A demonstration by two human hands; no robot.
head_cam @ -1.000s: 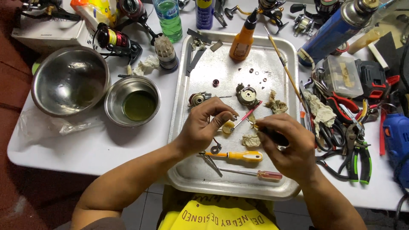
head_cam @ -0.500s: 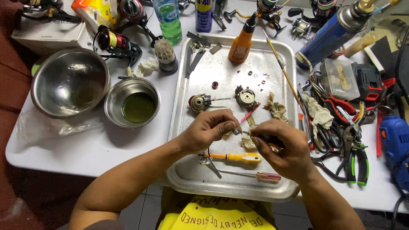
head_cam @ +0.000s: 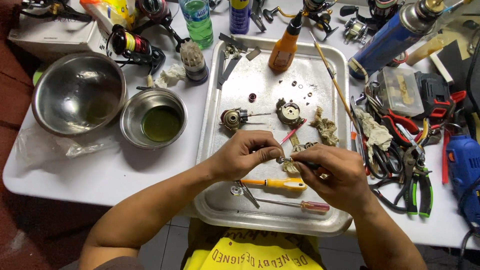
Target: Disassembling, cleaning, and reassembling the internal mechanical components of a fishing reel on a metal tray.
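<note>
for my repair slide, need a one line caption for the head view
Both hands, left hand and right hand, pinch a small metal part over a dented metal tray beside a yellow-handled screwdriver.

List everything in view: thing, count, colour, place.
tray: 1, silver, centre
small part: 1, metal, pinched between both hands
screwdrivers: 2, yellow and red handles, tray front
reel parts: 2, metal, tray middle
rags: several, tan, tray right
oil bottle: 1, orange, tray back
bowls: 2, steel, left of the tray
green bottle: 1, back
blue canister: 1, back right
pliers: several, red and green grips, right
left hand: 1, over the tray
right hand: 1, over the tray
</note>
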